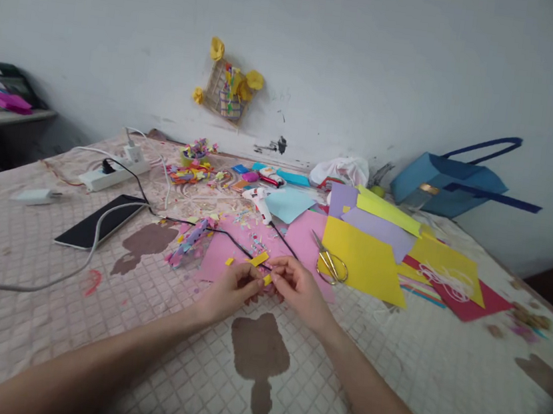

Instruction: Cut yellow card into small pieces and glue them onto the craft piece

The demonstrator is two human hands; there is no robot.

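Note:
My left hand [237, 287] and my right hand [295, 286] meet over the near edge of a pink sheet [219, 264]. Fingers of both hands are closed around a small yellow foam piece [268, 278], partly hidden by the fingertips. Just beyond them lies a yellow strip [258, 258], with a smaller yellow scrap [229, 262] to its left. Scissors [330, 261] with gold handles rest to the right of my right hand. Left of my left hand is a bundle of purple and pink cut-outs [190, 242]. A white glue gun [259, 201] lies farther back, its black cord running near my hands.
Yellow sheets [363, 261], a red sheet [479, 302] and white string [448, 283] lie to the right. A blue bag [451, 181] stands at the back right. On the left are a power strip [114, 175], a dark tablet-like slab [98, 222], cables and a white plug [36, 197].

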